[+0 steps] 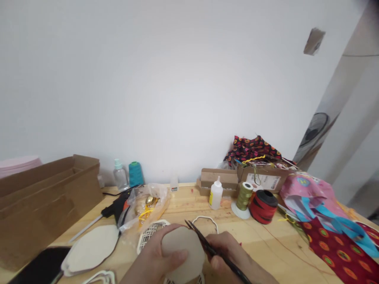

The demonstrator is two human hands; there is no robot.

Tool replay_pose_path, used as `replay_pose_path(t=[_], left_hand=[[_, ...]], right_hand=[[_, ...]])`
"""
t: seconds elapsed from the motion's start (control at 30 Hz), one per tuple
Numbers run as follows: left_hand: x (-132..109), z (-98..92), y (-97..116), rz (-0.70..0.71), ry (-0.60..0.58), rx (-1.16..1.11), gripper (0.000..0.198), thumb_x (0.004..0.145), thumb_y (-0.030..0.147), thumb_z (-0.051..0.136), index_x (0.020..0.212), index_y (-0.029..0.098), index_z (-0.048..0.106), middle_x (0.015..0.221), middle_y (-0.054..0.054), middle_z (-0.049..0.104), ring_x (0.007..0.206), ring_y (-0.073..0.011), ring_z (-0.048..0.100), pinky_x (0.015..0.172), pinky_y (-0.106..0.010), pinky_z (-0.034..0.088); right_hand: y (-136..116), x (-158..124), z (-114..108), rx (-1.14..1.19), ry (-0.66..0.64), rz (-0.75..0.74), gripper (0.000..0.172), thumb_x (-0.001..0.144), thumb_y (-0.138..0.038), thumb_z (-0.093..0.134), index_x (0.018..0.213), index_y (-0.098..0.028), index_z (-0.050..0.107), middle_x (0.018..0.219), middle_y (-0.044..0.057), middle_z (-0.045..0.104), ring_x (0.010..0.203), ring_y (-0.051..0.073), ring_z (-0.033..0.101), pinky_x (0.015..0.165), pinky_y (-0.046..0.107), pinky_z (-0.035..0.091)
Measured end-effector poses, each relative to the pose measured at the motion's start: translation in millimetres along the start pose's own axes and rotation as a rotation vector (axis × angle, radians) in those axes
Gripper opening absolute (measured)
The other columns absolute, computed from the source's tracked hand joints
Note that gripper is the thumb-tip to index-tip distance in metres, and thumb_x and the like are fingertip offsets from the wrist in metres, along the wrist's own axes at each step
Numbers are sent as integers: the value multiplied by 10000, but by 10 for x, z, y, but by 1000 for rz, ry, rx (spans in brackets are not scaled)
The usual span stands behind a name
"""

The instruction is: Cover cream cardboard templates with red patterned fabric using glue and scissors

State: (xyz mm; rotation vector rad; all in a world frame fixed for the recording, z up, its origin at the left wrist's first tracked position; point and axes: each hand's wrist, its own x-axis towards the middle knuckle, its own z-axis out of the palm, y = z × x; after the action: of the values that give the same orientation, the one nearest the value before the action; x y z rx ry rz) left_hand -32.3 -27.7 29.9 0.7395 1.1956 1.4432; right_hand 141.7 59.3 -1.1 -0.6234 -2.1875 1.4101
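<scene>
A pale scallop-edged piece (184,256) is held in my left hand (161,254), its thumb lying across the face. Dark pointed tweezers (211,247) are gripped in my right hand (226,254), tips at the upper right edge of the piece. Behind and left of my left hand, a white lattice piece (145,234) lies on the wooden table (266,244). A thin white outline frame (211,220) rests just beyond the tweezers. Part of another lattice piece shows below the held one.
At left are a cardboard box (53,201), stacked pale pieces (91,246), a black glue gun (115,209) and a dark phone (41,266). A glue bottle (216,193), green thread (244,196) and red thread (263,207) stand beyond my hands. Patterned fabric (340,248) lies right.
</scene>
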Motion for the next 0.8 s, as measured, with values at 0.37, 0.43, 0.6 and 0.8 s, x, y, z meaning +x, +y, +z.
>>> replay_pose_path(t=[0.37, 0.43, 0.6, 0.8], left_hand=[[5, -84, 35, -35, -84, 86, 444, 460, 292, 771, 850, 152, 611, 722, -47, 672, 640, -173, 572, 536, -256, 445], [-2, -76, 54, -41, -92, 79, 420, 460, 284, 771, 828, 152, 617, 724, -47, 676, 634, -175, 582, 535, -255, 446], [-13, -57, 57, -53, 0, 64, 430, 441, 250, 778, 829, 163, 614, 713, -44, 681, 649, -203, 595, 543, -288, 462], [21, -42, 37, 34, 74, 82, 381, 445, 229, 775, 780, 157, 607, 643, -20, 679, 590, -168, 584, 514, -255, 454]], right_hand=[[-280, 81, -120, -90, -107, -176, 611, 706, -661, 424, 755, -90, 635, 507, -57, 358, 449, 62, 287, 411, 172, 225], [-240, 86, -119, -139, -73, -213, 581, 715, -636, 442, 754, -91, 638, 505, -57, 356, 451, 64, 294, 412, 178, 214], [-134, 81, -142, -297, -11, -204, 469, 727, -576, 489, 726, -127, 624, 524, -57, 326, 478, 84, 288, 446, 208, 211], [-77, 137, -218, -248, 94, -126, 350, 735, -495, 520, 776, -154, 588, 543, -53, 354, 487, 92, 283, 435, 203, 202]])
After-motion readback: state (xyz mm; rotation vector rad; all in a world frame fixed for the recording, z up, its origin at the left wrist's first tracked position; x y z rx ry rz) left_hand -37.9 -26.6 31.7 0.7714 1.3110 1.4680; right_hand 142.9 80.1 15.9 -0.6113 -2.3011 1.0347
